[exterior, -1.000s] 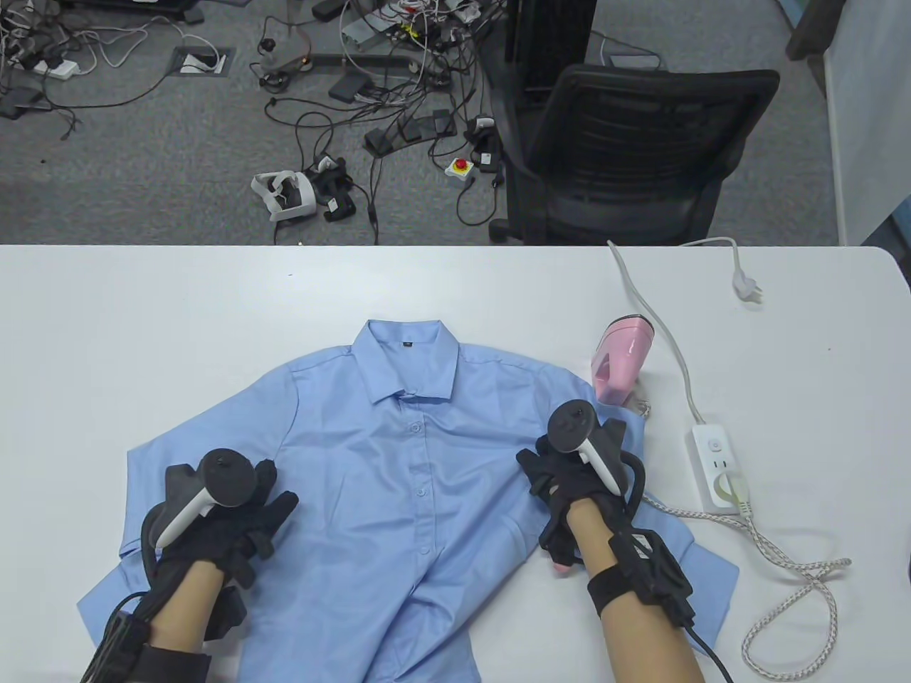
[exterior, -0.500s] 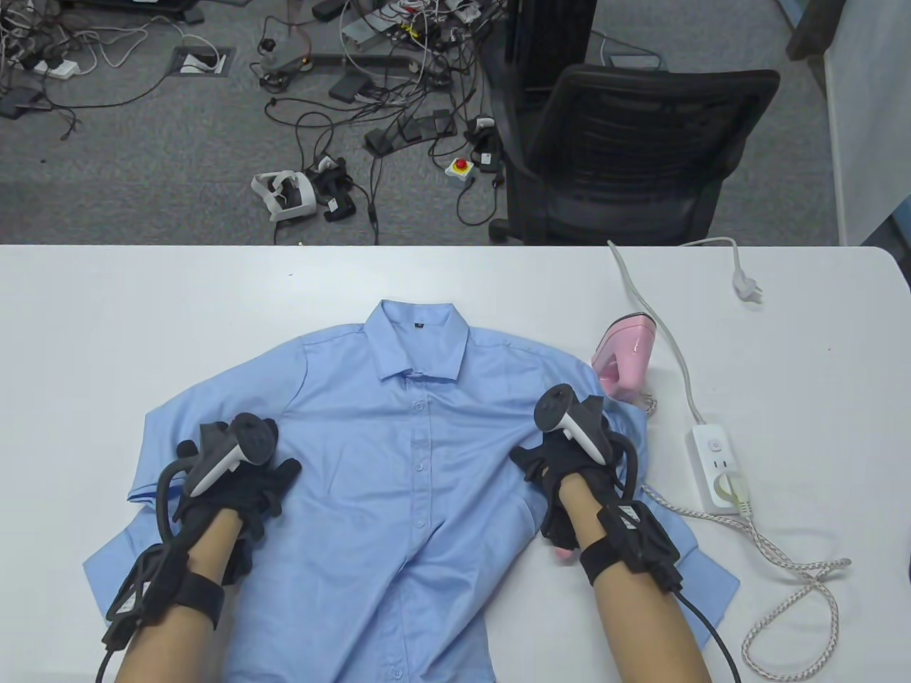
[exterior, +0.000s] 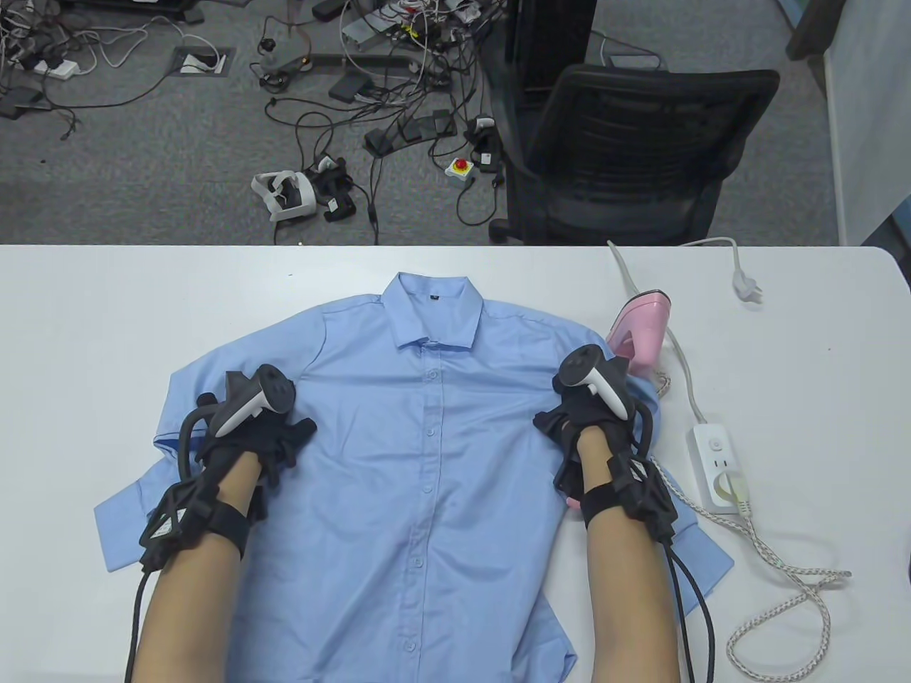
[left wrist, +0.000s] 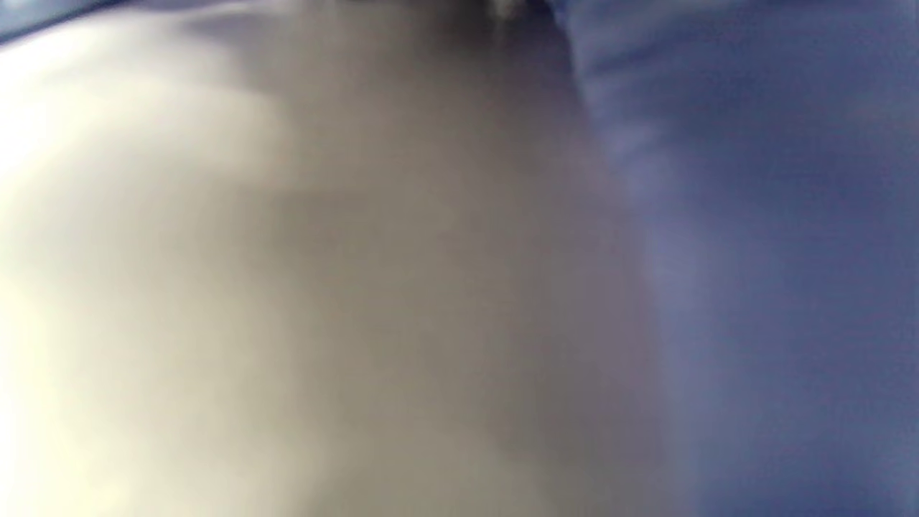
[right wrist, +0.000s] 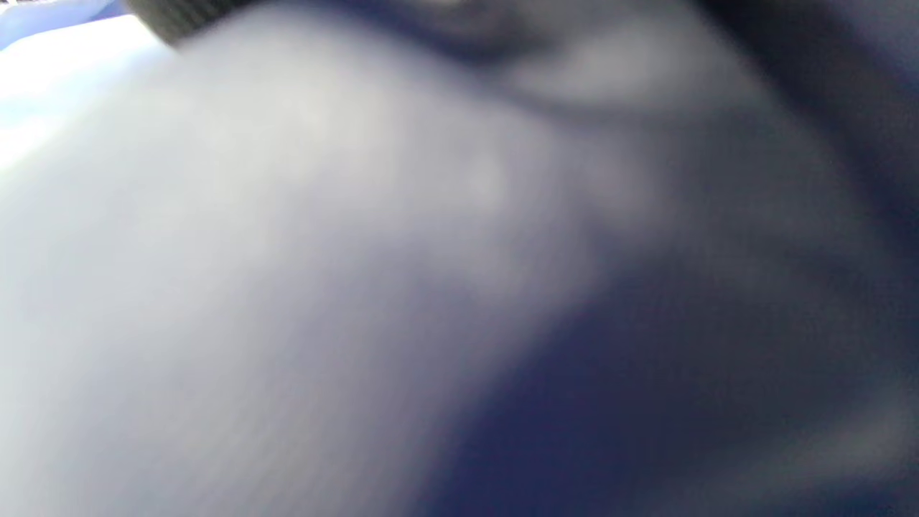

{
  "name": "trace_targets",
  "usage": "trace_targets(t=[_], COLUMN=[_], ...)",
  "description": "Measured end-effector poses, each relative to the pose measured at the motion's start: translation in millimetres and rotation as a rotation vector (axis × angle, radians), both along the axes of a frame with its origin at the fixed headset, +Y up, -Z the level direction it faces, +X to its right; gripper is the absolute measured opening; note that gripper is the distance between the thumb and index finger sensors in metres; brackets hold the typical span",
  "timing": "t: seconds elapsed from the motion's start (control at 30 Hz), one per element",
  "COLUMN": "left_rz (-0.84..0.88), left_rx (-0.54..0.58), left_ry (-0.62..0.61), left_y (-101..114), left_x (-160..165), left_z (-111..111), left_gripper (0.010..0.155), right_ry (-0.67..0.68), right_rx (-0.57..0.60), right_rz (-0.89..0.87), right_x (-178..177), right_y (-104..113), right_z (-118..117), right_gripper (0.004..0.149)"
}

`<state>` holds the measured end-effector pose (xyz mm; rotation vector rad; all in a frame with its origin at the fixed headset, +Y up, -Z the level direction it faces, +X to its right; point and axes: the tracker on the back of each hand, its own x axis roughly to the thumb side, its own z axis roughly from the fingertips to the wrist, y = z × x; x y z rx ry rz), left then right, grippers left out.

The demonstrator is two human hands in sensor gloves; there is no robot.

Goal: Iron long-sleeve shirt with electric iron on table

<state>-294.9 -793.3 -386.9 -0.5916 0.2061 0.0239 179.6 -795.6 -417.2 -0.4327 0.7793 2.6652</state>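
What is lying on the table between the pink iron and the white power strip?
In the table view, between the pink iron and the white power strip runs the strip's white cord, beside a bit of the iron's braided cord.

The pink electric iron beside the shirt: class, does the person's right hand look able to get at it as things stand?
Probably yes. The pink electric iron stands on the white table just beyond the right hand, which rests on the light blue long-sleeve shirt. Nothing lies between them; only its white cord trails alongside.
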Motion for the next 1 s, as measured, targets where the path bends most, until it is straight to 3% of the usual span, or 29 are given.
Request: trace_targets(t=[0.3,0.47,0.53,0.63,0.87,1.0], left_rz=[0.025,0.041,0.041,0.053,0.045,0.03], left_rx=[0.004,0.041,0.093,0.072,0.039,0.039], left_ry=[-0.029,-0.082,-0.109,-0.136,-0.166,-0.128], left_y=[0,18,27,28,25,20], left_x=[-4,0,3,10,16,15], left_z=[-13,8,29,60,112,127], left_gripper=[0.075,0.076,0.076,0.076,0.075,0.071], right_ry=[0.003,0.061,0.137,0.24,0.483,0.562], right_rx=[0.086,0.184,0.236,0.226,0.183,0.144], right_rz=[-0.009,-0.089,-0.09,-0.015,0.15,0.304], right_x=[7,-5,-13,-19,-28,-37], right_y=[2,37,61,75,65,60], right_z=[-6,9,32,72,171,210], right_gripper=[0.067,0.069,0.07,0.073,0.084,0.089])
